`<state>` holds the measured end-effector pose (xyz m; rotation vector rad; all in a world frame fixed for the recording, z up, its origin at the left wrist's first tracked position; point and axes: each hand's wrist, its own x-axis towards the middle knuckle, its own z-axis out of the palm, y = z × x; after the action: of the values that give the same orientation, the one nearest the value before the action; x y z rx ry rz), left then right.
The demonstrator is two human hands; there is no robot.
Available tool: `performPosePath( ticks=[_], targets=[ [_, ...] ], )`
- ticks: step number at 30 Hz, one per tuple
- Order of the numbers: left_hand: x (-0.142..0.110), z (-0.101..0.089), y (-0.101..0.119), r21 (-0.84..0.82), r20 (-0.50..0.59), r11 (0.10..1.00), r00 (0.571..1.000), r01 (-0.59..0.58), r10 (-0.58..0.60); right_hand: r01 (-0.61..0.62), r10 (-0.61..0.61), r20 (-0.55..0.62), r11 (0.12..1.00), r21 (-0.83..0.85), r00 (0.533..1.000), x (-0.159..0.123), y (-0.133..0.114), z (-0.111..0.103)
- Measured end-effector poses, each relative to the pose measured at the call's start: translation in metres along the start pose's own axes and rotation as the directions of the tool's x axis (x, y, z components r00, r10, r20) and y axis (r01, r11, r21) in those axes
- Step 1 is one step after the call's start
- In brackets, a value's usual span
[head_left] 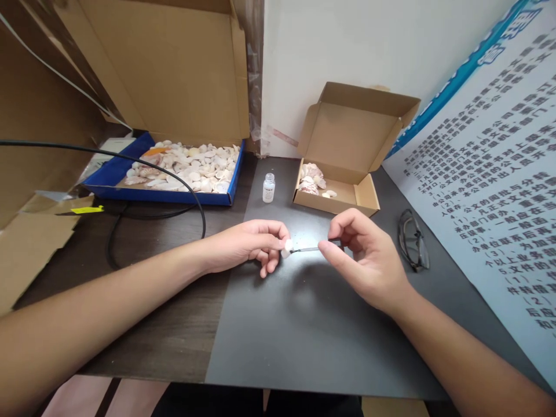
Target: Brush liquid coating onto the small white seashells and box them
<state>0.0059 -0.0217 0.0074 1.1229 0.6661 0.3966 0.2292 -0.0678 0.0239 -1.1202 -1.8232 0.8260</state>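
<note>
My left hand [249, 246] is closed in a pinch on a small white shell [286, 248] just above the dark mat [304, 324]. My right hand [362, 258] pinches a thin brush with a black cap [310, 249], and its tip touches the shell. A small clear bottle [269, 188] stands open on the mat behind the hands. To its right sits a small cardboard box [347, 194] with a few shells [311, 178] inside.
A blue tray [113, 174] heaped with several pale shells lies at the back left under a large cardboard flap [174, 63]. A black cable [130, 159] curves across the wooden table. Folded glasses [412, 240] lie right of my hand, beside a printed poster [490, 191].
</note>
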Motion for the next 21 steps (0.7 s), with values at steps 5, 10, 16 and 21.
performPosePath(
  ticks=[5, 10, 16, 21],
  targets=[
    [0.0001, 0.0007, 0.0005, 0.002, -0.006, 1.000, 1.000, 0.000, 0.000, -0.018, 0.018, 0.005, 0.998, -0.062, 1.000, 0.0001, 0.0006, 0.0003],
    [0.0011, 0.0004, -0.0008, -0.012, -0.003, 1.000, 1.000, -0.001, 0.001, 0.026, -0.027, -0.039, 0.999, -0.019, 0.999, -0.0011, 0.0013, -0.0006],
    [0.0007, 0.0017, 0.0007, -0.028, -0.014, 1.000, 1.000, 0.001, -0.001, 0.034, -0.035, -0.036, 0.998, -0.050, 0.999, -0.0021, 0.0015, 0.0000],
    [0.0004, 0.0018, 0.0010, -0.034, -0.016, 0.999, 1.000, 0.000, -0.001, 0.014, -0.017, -0.028, 0.995, -0.096, 0.999, -0.0002, 0.0038, 0.0017]
  ],
)
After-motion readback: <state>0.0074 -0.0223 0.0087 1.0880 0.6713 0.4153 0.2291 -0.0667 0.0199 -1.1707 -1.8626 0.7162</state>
